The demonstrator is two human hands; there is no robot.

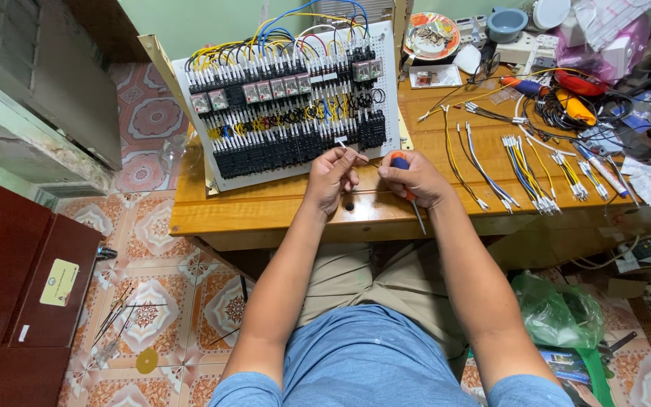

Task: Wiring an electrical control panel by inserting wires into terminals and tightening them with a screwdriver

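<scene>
My left hand [331, 177] pinches a thin wire end [343, 142] just in front of the white wiring panel [389, 90], which carries rows of black terminal blocks, relays and many coloured wires. My right hand [414, 179] is closed around an orange-handled screwdriver [408, 188]; its shaft points down past the front edge of the wooden table [265, 215]. The two hands nearly touch at the fingertips, close to the panel's lower edge.
Bundles of cut wires with ferrules [525, 169] lie to the right on the table. Behind them are a plate of small parts [432, 34], a grey bowl [506, 22], tools and cables. A green plastic bag [559, 309] sits on the tiled floor; a dark red cabinet [9, 279] stands left.
</scene>
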